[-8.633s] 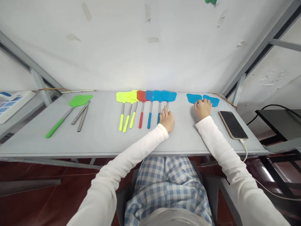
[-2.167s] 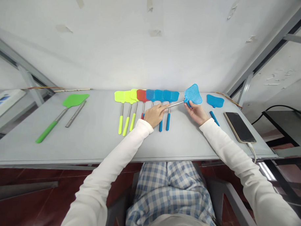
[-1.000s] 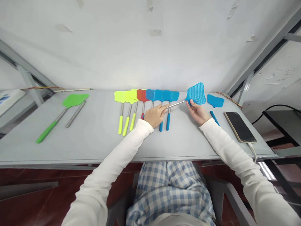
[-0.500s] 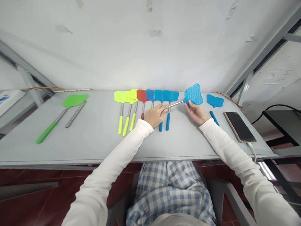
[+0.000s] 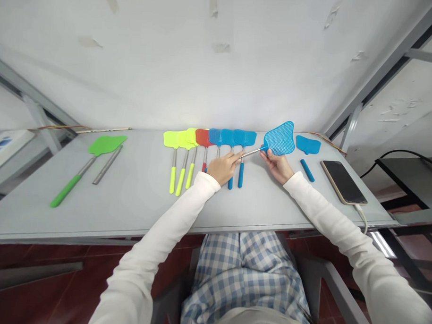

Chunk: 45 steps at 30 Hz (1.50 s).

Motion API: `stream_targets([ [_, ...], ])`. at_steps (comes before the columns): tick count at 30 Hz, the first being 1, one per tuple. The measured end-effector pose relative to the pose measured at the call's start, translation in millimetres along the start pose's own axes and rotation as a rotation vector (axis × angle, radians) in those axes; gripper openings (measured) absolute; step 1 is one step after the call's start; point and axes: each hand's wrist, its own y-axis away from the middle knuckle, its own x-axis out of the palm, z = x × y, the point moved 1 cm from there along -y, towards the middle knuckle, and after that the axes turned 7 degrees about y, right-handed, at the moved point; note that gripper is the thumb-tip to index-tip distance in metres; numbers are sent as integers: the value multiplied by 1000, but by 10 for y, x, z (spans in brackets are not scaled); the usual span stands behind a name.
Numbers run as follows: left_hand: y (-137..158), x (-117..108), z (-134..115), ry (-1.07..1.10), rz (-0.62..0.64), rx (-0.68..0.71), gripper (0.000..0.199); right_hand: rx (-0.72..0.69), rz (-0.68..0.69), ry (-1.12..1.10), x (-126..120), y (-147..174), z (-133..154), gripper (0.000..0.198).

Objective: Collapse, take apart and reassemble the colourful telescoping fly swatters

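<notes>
A blue fly swatter with a metal rod is held above the table in both hands. My right hand pinches it at the neck, just below the mesh head. Closed around its other end is my left hand, which hides most of the handle. Under and beside the left hand lies a row of swatters: several blue ones, a red one and yellow ones. To the right of my right hand rest a loose blue swatter head and a loose blue handle.
On the left of the grey table lie a green swatter and a bare metal rod. A phone with a white cable is at the right. A wall stands behind, with metal frame posts at both sides.
The held swatter's head has turned and tipped slightly to the right. My right hand has shifted a little left and down at its neck. My left hand has hardly moved.
</notes>
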Motion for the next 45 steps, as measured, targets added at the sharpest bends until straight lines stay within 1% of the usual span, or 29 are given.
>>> stream_targets([
  [4,18,-5,4,-15,7,8,46,0,8,7,24,58,6,20],
  [12,34,49,33,39,-1,1,46,-10,67,42,35,120,72,32],
  [16,44,45,25,149,-33,13,45,-59,86,42,65,143,94,37],
  [20,35,33,41,294,-65,18,44,-78,102,71,74,144,120,35],
  [25,-13,32,119,558,-8,-20,45,-76,122,88,65,139,143,36],
  [28,-21,20,127,596,3,-32,46,-83,126,88,70,139,141,35],
  [32,-5,-25,58,464,-81,-40,42,-109,107,95,115,145,139,37],
  [34,-9,-41,22,449,-129,-17,40,-122,99,119,164,164,134,39],
  [36,-26,-47,0,548,-167,12,41,-140,142,156,230,201,117,40],
  [38,-46,-38,-10,728,-176,14,47,-155,227,220,299,249,86,41],
  [40,-57,-9,-19,910,-128,-8,58,-184,303,311,352,291,54,40],
  [42,-54,44,-41,1039,-25,-22,68,-227,332,392,374,313,27,40],
  [44,-40,121,-75,1106,84,-18,77,-246,335,433,370,310,2,41],
  [45,-30,166,-94,1122,132,-9,80,-234,332,446,361,302,-14,41],
])
